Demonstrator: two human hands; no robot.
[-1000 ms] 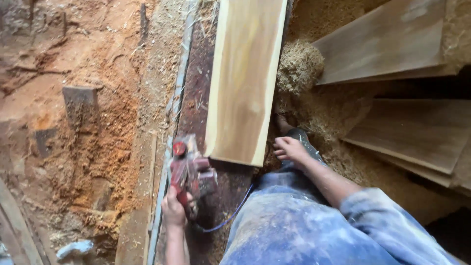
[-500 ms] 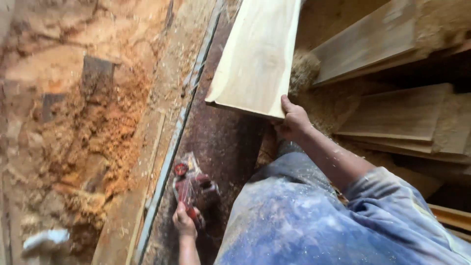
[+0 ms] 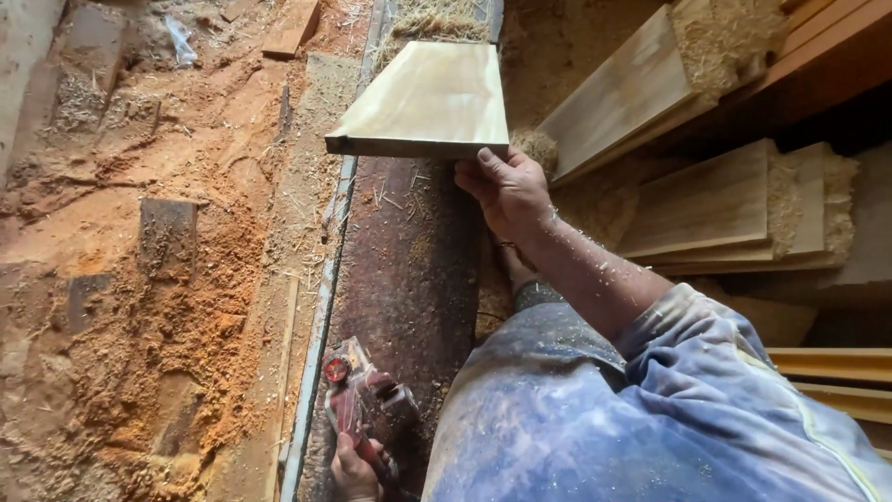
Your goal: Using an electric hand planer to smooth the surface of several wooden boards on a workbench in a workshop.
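Two hands | right hand (image 3: 506, 191) grips one pale plank (image 3: 423, 102) | left hand (image 3: 355, 472) clasps one red planer (image 3: 364, 402)

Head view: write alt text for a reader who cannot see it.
A person's right hand grips the near end of a pale wooden plank lifted over a long rusty bench. Their left hand holds a red power tool resting on the bench. Sawdust covers the floor, with stacked boards alongside.

Left hand (image 3: 355, 472) cut off by bottom edge; its grip on the red power tool (image 3: 364, 402) partly hidden. Plank (image 3: 429, 98) far end out of frame.
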